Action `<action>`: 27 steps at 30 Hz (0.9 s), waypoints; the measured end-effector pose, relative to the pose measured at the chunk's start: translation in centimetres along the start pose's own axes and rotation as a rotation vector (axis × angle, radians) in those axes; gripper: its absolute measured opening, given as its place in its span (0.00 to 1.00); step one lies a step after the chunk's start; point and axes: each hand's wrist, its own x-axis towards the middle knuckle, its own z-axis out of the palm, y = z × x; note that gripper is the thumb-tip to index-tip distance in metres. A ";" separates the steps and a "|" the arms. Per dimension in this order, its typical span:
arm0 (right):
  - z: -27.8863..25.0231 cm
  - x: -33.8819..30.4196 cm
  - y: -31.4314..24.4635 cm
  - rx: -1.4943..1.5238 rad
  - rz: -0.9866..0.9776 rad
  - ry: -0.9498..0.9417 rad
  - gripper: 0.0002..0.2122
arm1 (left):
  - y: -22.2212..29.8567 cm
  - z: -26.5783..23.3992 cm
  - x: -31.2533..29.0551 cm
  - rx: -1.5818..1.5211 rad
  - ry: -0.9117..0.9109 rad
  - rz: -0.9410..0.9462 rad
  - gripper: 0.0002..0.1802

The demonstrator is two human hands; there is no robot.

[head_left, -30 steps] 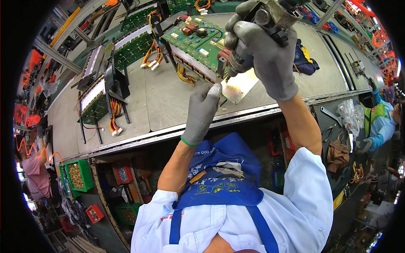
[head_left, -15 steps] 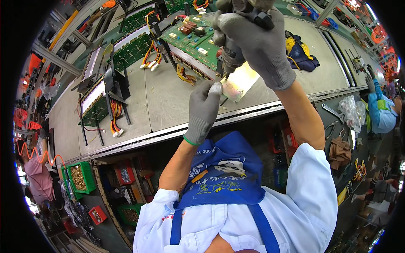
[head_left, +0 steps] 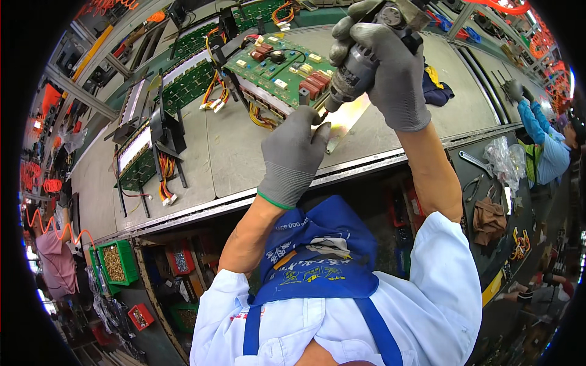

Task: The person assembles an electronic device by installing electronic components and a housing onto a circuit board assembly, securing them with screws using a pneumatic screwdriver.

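Note:
My right hand (head_left: 400, 85), in a grey glove, grips a dark power screwdriver (head_left: 354, 76), its nose pointing down and to the left. My gloved left hand (head_left: 293, 155) is closed beside the driver's tip, at the near right corner of a raised green circuit board (head_left: 259, 72). Thumb and forefinger come together there; whatever they pinch is too small or hidden to name. A shiny metal plate (head_left: 351, 122) lies on the bench below the driver, partly covered by my left hand. Red and white components and a black coil stand on the board.
More board assemblies (head_left: 137, 152) with black brackets and bundled wires stand to the left on the grey bench (head_left: 238, 165). A dark blue and yellow cloth (head_left: 436, 91) lies right. Green bins (head_left: 116, 262) of small metal parts sit lower left; a wrench (head_left: 476, 161) lies right, near a co-worker (head_left: 543, 146).
My left hand has moved up onto the board's near corner. The driver has swung to a more slanted pose and now points at that corner, further above the plate.

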 end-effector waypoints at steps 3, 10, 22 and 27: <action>-0.8 0.0 -0.5 0.051 -0.001 0.041 0.11 | 0.4 -0.3 0.7 0.036 -0.012 0.066 0.05; -2.9 0.4 -2.4 -0.019 -0.108 0.140 0.10 | -0.4 0.5 0.8 0.212 -0.107 0.130 0.06; -7.3 2.8 0.2 -0.239 -0.321 0.182 0.08 | 3.0 -1.9 3.0 -1.218 -0.276 -0.694 0.12; -7.4 2.8 0.5 -0.260 -0.353 0.195 0.08 | 4.0 -0.2 3.4 -0.860 -0.355 -0.420 0.12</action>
